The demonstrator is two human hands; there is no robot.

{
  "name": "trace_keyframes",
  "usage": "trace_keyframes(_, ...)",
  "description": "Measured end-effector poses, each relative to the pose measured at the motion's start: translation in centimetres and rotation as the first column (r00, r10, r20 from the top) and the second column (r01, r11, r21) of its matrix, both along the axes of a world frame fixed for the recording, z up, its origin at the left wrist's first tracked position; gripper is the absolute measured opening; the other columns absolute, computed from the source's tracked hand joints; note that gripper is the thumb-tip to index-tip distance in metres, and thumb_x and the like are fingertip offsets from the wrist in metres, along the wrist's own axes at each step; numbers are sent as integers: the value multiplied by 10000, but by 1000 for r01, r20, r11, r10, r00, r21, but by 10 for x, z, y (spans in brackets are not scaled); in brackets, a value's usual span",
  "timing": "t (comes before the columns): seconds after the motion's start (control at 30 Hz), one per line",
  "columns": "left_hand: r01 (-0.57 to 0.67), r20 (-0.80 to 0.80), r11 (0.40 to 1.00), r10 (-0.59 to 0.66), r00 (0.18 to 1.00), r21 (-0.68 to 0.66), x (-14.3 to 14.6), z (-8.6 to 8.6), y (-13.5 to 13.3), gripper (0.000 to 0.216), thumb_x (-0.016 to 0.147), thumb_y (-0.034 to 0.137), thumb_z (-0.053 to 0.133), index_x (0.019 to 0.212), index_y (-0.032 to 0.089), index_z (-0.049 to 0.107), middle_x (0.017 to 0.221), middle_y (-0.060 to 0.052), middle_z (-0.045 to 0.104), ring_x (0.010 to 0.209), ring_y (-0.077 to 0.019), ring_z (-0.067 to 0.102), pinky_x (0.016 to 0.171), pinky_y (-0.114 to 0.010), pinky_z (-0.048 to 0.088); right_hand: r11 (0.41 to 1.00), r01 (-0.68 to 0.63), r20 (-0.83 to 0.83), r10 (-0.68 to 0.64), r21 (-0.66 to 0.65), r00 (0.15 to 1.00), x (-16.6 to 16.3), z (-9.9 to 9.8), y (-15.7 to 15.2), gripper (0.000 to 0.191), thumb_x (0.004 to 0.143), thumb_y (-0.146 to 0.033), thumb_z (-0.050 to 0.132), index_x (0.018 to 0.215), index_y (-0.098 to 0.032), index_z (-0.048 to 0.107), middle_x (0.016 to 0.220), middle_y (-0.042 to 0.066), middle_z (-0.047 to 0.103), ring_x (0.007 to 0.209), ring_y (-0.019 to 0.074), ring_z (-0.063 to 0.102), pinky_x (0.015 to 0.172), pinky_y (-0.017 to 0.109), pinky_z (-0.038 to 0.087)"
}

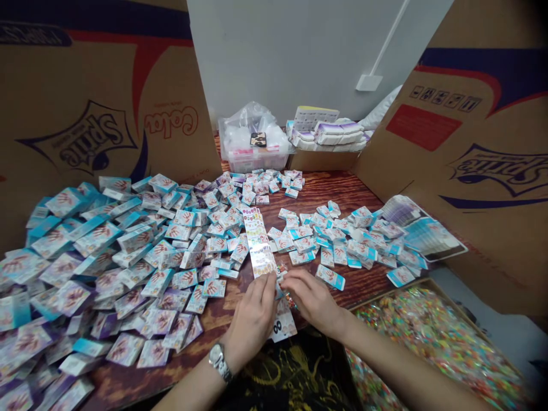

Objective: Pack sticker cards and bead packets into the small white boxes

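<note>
My left hand (259, 302), with a watch (218, 358) on its wrist, has its fingers closed around a small white-and-blue box (279, 293). From the other side my right hand (314, 299) pinches at the same box, fingers bent; the fingers hide most of it. Colourful bits in a clear packet (292, 301) show just under the right fingers. A long strip of stickers (259, 245) lies on the table beyond the left fingertips. Another printed sheet (285, 325) pokes out below the hands, near the table's front edge.
A big heap of small boxes (128, 257) covers the left; flat cartons (338, 234) are scattered right, beside a carton stack (419, 228). Low right stands a box of colourful packets (428, 337). A plastic tub (257, 154) stands behind. Large cardboard boxes (171, 74) flank the table.
</note>
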State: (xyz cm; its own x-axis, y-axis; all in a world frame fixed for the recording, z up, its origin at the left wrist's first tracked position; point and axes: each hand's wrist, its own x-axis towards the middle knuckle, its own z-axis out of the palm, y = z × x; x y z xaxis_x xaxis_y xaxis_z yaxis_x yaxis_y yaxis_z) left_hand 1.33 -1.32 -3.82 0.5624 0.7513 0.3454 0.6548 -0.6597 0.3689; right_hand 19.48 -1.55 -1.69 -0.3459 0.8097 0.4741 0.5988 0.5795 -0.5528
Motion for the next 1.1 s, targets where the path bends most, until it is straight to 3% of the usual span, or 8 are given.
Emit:
trace_keyframes(0.1,12,10,1000,-12,1000,-17,0,-2,-1,540,861,101,416,1380,110,268,1201,-181,543,1106,-261,537,916,-415,495,998,-34,22,35,-45,999,3,3,2,198,909,-112,395,1003,-189,552,937,80,590,901,181,576,788,327,514)
trace_keyframes(0.23,-9,30,1000,10,999,-14,4,-4,0,546,870,128,431,1386,118,256,1215,-182,535,1112,-263,537,919,-409,495,959,71,-125,-109,-274,986,1,3,2,91,898,-167,465,963,-203,517,863,37,589,815,166,592,722,296,512)
trace_keyframes(0.37,-12,39,1000,12,999,-9,6,0,5,545,878,144,441,1388,120,251,1220,-185,532,1123,-260,533,924,-403,494,929,143,-217,-226,-342,950,-4,-2,1,95,882,-198,505,976,-205,514,872,32,595,789,161,597,699,285,507)
trace_keyframes(0.53,4,72,1000,-4,997,10,4,4,11,549,889,142,425,1401,130,228,1237,-181,524,1145,-255,515,948,-409,479,945,106,-219,-179,-308,959,-10,3,2,90,898,-184,477,979,-205,509,897,39,596,819,162,597,731,290,501)
trace_keyframes(0.67,15,89,1000,-16,996,11,3,5,13,560,883,134,436,1404,127,231,1245,-179,518,1154,-251,506,957,-405,473,976,44,-114,-69,-214,991,-10,14,-3,142,915,-146,422,1027,-202,490,954,66,604,893,179,585,779,316,499)
trace_keyframes(0.87,32,190,999,-25,981,-34,1,9,15,568,878,127,443,1405,148,234,1265,-167,503,1184,-233,487,971,-392,462,997,47,93,-41,-67,995,-3,19,-5,248,878,-120,459,1109,-206,490,1150,110,567,1161,263,446,953,466,412)
trace_keyframes(0.97,55,251,992,-25,968,-114,-1,14,16,561,879,156,466,1397,165,250,1260,-156,508,1177,-226,493,960,-387,467,990,41,92,-29,-135,995,1,22,-1,235,892,-151,460,1116,-200,509,1221,129,492,1257,259,363,1002,460,379)
trace_keyframes(1.1,80,308,972,-8,951,-222,-2,23,15,549,877,167,479,1384,191,268,1268,-133,502,1180,-210,486,961,-376,458,964,38,-26,-46,-264,999,0,26,3,171,919,-193,457,1071,-219,531,1197,104,485,1251,221,378,999,401,392)
